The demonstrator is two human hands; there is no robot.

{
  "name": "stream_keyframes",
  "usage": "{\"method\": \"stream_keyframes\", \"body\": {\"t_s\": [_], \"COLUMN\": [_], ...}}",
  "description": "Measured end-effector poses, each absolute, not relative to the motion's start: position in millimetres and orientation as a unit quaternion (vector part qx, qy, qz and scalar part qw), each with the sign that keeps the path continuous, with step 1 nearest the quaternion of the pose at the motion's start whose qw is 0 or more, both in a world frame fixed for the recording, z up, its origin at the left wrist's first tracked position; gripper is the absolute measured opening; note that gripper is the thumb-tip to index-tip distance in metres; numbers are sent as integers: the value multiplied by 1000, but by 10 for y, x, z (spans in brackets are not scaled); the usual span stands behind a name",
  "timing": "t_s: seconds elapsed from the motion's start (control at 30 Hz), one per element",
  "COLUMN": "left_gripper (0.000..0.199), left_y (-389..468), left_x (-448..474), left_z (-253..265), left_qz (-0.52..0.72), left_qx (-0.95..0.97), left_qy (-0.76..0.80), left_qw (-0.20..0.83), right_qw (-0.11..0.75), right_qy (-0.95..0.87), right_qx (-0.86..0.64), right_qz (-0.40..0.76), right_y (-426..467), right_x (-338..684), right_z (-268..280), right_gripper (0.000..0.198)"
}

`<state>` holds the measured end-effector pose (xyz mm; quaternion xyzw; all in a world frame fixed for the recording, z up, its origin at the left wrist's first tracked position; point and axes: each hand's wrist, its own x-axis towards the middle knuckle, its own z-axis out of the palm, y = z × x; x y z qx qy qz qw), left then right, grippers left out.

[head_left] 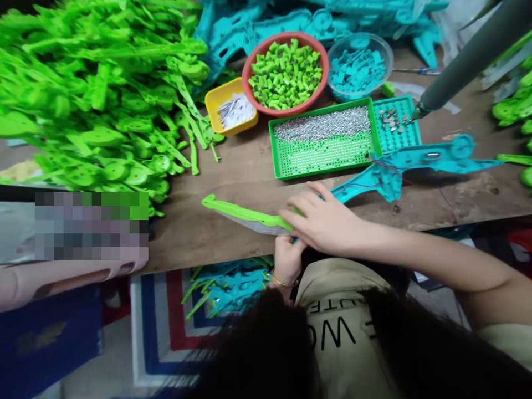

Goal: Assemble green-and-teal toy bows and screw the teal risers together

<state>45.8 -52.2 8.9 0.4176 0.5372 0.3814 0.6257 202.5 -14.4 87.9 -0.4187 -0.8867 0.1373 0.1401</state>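
Observation:
My left hand (287, 261), with a thin bracelet at the wrist, is closed at the table's front edge under the near end of a long, slim green plastic part (249, 215). A greyish strip runs along the part's lower side. From above, my right hand (328, 221) has its fingers bent over that same end, so the grip itself is mostly hidden. A bit of teal shows between the hands. Just beyond my right hand lies a teal plastic shell (388, 172), shaped like a toy gun half, with thin dark wires and a small metal piece on it.
A green tray (276, 160) of small metal screws adjoins a teal tray (409, 108) with round metal bits. Behind stand a red bowl (248, 83), a yellow tub (214, 102) and a clear bowl (389, 58). Green parts (95, 100) heap at left; a grey pole-like tool (469, 55) hangs at right.

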Motion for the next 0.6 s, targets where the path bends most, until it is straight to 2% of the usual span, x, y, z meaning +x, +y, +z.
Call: {"method": "stream_keyframes", "body": {"t_s": [0.07, 0.13, 0.23, 0.3, 0.37, 0.5, 0.6], "left_gripper": [32, 36, 37, 37, 37, 43, 52], "left_y": [-485, -441, -371, -316, -247, -80, 36], "left_x": [395, 282, 43, -121, -260, -466, -603], "left_z": [155, 232, 297, 280, 223, 110, 181], "left_qz": [366, 333, 297, 278, 245, 123, 17], "left_qx": [348, 287, 250, 244, 243, 262, 357], "left_qy": [544, 559, 588, 602, 614, 643, 644], "left_qw": [670, 703, 710, 708, 710, 709, 677], "right_qw": [211, 273, 325, 392, 418, 418, 449], "right_qy": [-858, -781, -507, -278, -158, -85, -38], "right_qx": [-451, -547, -794, -873, -873, -823, -742], "right_qz": [126, 127, 84, 77, 195, 376, 497], "right_y": [-373, -650, -1149, -1514, -1840, -2145, -2075], "right_x": [2229, 2639, 3474, 3960, 4231, 4105, 3801], "right_z": [850, 810, 651, 464, 239, -235, -543], "right_gripper": [31, 29, 22, 15, 13, 22, 24]}}
